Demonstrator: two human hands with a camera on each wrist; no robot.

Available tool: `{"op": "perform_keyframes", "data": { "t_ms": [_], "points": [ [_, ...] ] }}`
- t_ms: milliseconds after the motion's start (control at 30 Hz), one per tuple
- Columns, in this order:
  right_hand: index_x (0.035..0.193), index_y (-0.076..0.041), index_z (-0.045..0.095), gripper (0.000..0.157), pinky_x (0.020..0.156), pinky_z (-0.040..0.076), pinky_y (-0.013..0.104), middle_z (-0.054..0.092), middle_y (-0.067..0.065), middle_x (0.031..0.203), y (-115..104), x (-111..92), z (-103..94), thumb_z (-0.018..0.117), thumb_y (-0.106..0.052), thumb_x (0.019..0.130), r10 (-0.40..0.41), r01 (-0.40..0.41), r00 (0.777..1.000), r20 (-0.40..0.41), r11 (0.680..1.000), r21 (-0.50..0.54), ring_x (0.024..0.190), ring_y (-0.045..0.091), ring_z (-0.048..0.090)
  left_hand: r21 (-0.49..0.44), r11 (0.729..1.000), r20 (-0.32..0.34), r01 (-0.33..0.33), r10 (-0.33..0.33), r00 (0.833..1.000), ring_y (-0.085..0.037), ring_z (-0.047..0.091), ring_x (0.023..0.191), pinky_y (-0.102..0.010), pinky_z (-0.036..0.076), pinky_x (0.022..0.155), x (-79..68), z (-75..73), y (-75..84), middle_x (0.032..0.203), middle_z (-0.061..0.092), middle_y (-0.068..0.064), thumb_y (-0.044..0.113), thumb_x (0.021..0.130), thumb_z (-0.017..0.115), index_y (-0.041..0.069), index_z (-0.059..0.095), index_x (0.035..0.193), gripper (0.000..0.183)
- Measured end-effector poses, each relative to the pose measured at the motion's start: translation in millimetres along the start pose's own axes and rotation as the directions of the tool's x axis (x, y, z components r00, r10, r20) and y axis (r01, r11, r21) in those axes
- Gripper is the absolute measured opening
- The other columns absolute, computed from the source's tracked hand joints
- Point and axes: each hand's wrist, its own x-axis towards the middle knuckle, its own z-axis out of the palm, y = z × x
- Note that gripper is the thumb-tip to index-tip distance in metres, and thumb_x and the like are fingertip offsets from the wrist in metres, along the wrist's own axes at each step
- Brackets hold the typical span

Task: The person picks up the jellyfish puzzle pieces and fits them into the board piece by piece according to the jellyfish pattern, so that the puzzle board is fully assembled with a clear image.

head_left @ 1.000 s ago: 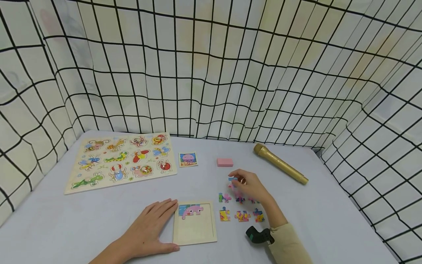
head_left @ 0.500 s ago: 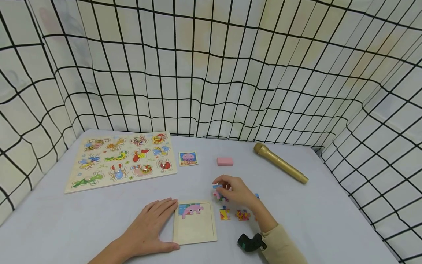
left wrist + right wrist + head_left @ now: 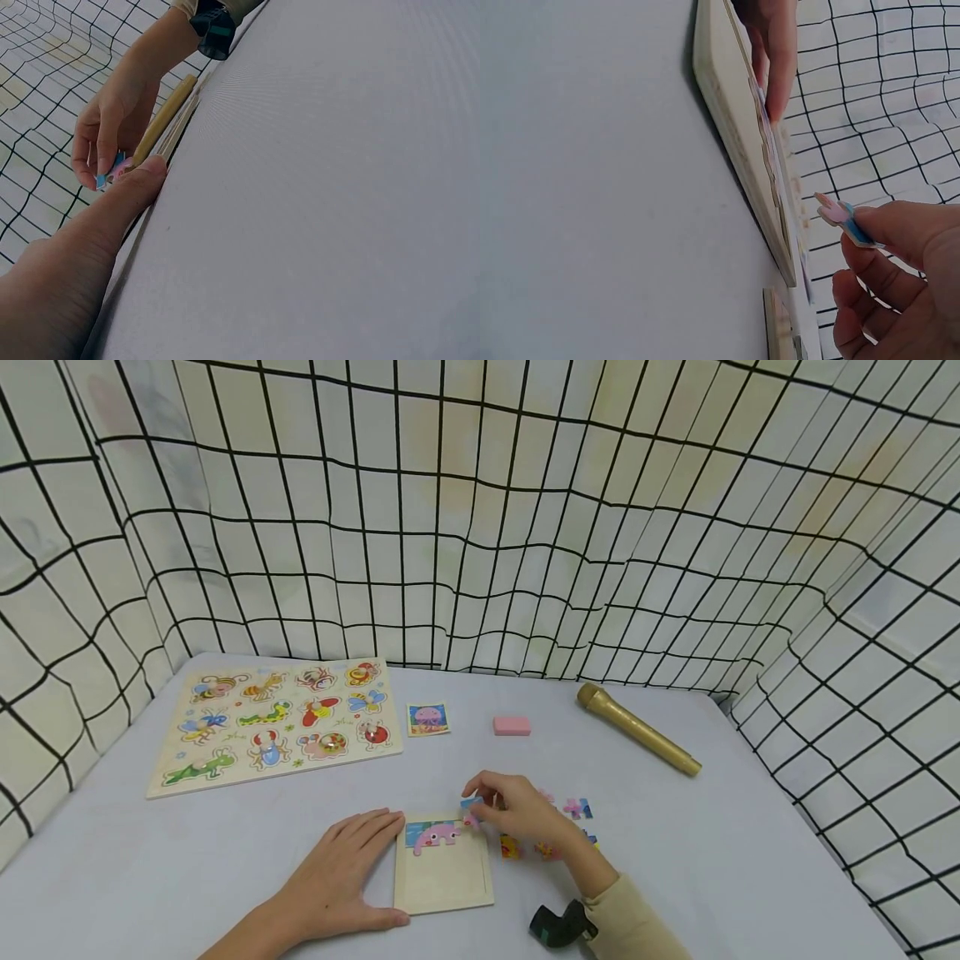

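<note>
A shallow square wooden puzzle tray [image 3: 442, 885] lies before me, with a pink-and-blue section [image 3: 433, 835] fitted along its upper left. My left hand [image 3: 337, 877] rests at the tray's left side, fingers straight and thumb by the lower corner. Over the tray's upper right corner, my right hand [image 3: 517, 808] pinches a puzzle piece [image 3: 841, 216] between thumb and index finger. The right wrist view shows this piece pink and blue, held above the tray rim. Right of the tray lie several loose puzzle pieces [image 3: 577, 808], partly hidden under my right hand and forearm.
A large wooden insect puzzle board [image 3: 285, 727] lies at the back left. Beside it are a small octopus picture [image 3: 428, 719], a pink block [image 3: 512, 726] and a gold microphone [image 3: 637, 729]. Black netting [image 3: 480, 539] over white cloth rises behind and at both sides.
My right hand has carried the puzzle piece left and toward me, from above the loose pieces to the tray's upper right corner. My left hand has stayed in place.
</note>
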Motion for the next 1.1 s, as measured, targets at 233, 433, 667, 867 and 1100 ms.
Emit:
{"op": "perform_keyframes", "data": {
  "t_ms": [233,433,667,867,1100],
  "points": [
    [0.097,-0.015,0.059,0.008,0.064,0.044,0.020,0.055,-0.010,0.081,-3.5,0.6,7.3,0.060,-0.014,0.089,-0.004,0.004,1.000,0.026,1.000,-0.001,0.073,0.006,0.049,-0.004,1.000,-0.004,0.016,-0.016,1.000,-0.021,0.037,0.125,-0.044,0.030,0.100,0.1,0.6,0.3,0.136,0.045,-0.003,0.084,0.062,0.046,0.008,0.047,0.134,0.105],
    [0.091,-0.017,0.058,0.007,0.063,0.043,0.020,0.055,-0.011,0.080,0.6,0.8,13.0,0.063,-0.015,0.087,-0.008,0.009,1.000,0.009,1.000,-0.013,0.075,0.006,0.049,-0.001,1.000,-0.004,0.018,-0.018,1.000,-0.020,0.039,0.123,-0.043,0.029,0.100,0.3,1.1,-0.1,0.136,0.045,-0.003,0.084,0.062,0.046,0.008,0.046,0.135,0.105],
    [0.087,-0.017,0.057,0.009,0.059,0.042,0.018,0.055,-0.011,0.078,3.3,1.0,17.5,0.066,-0.015,0.085,0.005,-0.005,1.000,0.001,1.000,-0.009,0.071,0.005,0.047,0.000,1.000,-0.010,0.014,-0.014,1.000,-0.020,0.039,0.122,-0.043,0.030,0.100,0.2,1.0,0.0,0.136,0.045,-0.003,0.085,0.062,0.046,0.007,0.046,0.134,0.106],
    [0.085,-0.017,0.057,0.010,0.053,0.036,0.017,0.050,-0.009,0.073,4.2,1.6,19.5,0.067,-0.017,0.084,0.010,-0.011,1.000,-0.018,0.999,-0.036,0.065,0.006,0.042,0.000,1.000,-0.006,0.018,-0.018,1.000,-0.020,0.039,0.122,-0.043,0.030,0.099,0.3,0.8,-0.2,0.135,0.045,-0.004,0.085,0.062,0.046,0.007,0.046,0.134,0.106],
    [0.079,-0.017,0.055,0.016,0.048,0.033,0.017,0.047,-0.009,0.065,6.1,1.8,22.2,0.070,-0.023,0.082,0.031,-0.040,0.997,-0.077,0.993,-0.115,0.059,0.005,0.040,-0.005,1.000,-0.005,0.016,-0.016,1.000,-0.020,0.039,0.122,-0.043,0.029,0.100,0.1,1.5,-0.5,0.136,0.045,-0.004,0.084,0.062,0.047,0.007,0.046,0.134,0.106]
  ]
}}
